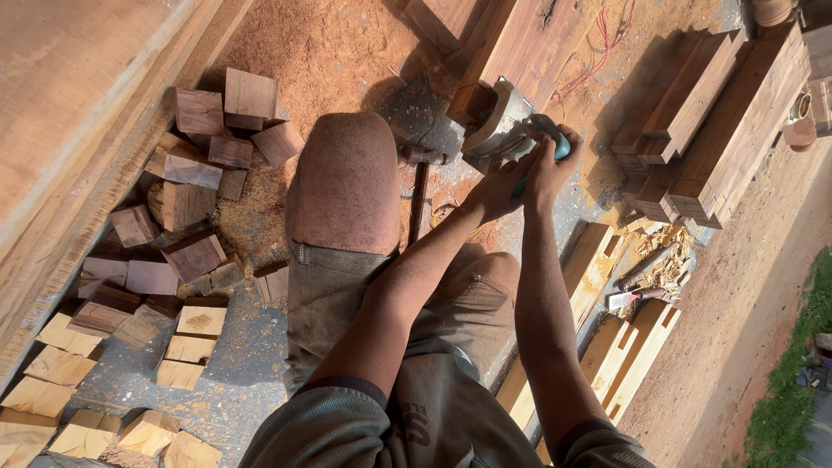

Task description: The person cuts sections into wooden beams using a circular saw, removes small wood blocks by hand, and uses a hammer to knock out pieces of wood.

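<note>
Seen from the head camera, both arms stretch forward and down past the raised knee (345, 182), meeting at a power tool (507, 126). The left hand (492, 189) closes on the tool's near side from below, and the right hand (548, 163) is wrapped over its teal rear handle. The tool is a grey metal-cased machine, tilted, its front end pressed against the end of a dark wood block (472, 102) that lies on the sawdust-covered floor (312, 43) ahead of the knee. The hands cover much of the tool, so its working edge cannot be made out. The person's feet are hidden, and offcuts (195, 156) lie scattered to the left.
</note>
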